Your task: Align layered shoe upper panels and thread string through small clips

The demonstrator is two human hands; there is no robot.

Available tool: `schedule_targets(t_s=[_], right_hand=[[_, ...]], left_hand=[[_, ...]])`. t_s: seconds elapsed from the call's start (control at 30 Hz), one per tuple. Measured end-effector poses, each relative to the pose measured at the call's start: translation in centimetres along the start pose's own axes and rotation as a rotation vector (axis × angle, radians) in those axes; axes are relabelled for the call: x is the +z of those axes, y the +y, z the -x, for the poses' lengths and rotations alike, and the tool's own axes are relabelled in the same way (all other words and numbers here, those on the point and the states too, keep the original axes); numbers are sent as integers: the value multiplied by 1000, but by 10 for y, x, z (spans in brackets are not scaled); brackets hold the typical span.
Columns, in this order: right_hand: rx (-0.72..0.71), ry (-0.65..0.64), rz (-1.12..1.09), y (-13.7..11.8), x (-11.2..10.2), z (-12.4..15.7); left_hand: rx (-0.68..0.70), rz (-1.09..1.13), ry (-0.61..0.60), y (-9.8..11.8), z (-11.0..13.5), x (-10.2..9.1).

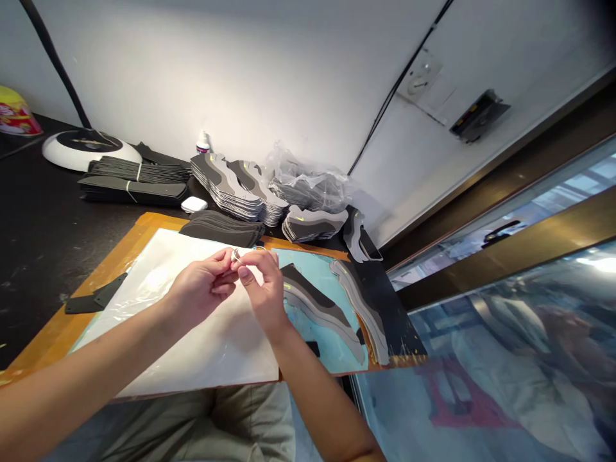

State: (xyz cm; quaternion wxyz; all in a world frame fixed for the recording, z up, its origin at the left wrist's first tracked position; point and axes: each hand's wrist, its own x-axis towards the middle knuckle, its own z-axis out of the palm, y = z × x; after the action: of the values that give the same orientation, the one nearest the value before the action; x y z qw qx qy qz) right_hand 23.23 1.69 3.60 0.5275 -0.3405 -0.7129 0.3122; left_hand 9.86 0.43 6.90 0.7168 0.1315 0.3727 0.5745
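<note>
My left hand (202,289) and my right hand (262,289) meet in the middle of the view, above a white plastic-covered sheet (192,340). Their fingertips pinch a tiny silvery object (235,255), too small to name. Just right of my right hand, layered grey shoe-upper pieces (320,308) lie on a pale blue mat (308,273). A second curved piece (360,308) lies beside them, partly on a dark surface. Behind my hands sits a bundle of dark strips (224,230).
An orange-edged board (96,301) carries the sheet and mat. Behind it stand stacks of grey cut pieces (231,189), banded dark strips (132,189), a plastic bag (308,183), a small bottle (203,142) and a white round device (91,149). A white wall rises behind; glass lies right.
</note>
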Motion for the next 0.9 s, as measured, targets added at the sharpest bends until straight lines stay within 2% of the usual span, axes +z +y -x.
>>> schedule_targets(t_s=[0.1, 0.23, 0.4, 0.5, 0.57, 0.67, 0.77, 0.9], right_hand=[[106, -32, -147, 5, 6, 3], [354, -197, -341, 9, 7, 0], [646, -314, -594, -5, 2, -13], [887, -415, -832, -15, -1, -20], [997, -486, -930, -19, -2, -22], [1059, -538, -968, -23, -5, -21], [1076, -539, -951, -25, -9, -17], [1095, -488, -894, -24, -11, -13]], left_hand=[[77, 96, 39, -6, -1, -2], [103, 96, 48, -8, -2, -9], [230, -62, 7, -6, -1, -17], [372, -186, -29, -5, -3, -20], [488, -279, -89, -4, -5, -23], [629, -447, -147, 3, -3, -27], [734, -722, -141, 17, 0, -32], [749, -1047, -179, 36, -2, -36]])
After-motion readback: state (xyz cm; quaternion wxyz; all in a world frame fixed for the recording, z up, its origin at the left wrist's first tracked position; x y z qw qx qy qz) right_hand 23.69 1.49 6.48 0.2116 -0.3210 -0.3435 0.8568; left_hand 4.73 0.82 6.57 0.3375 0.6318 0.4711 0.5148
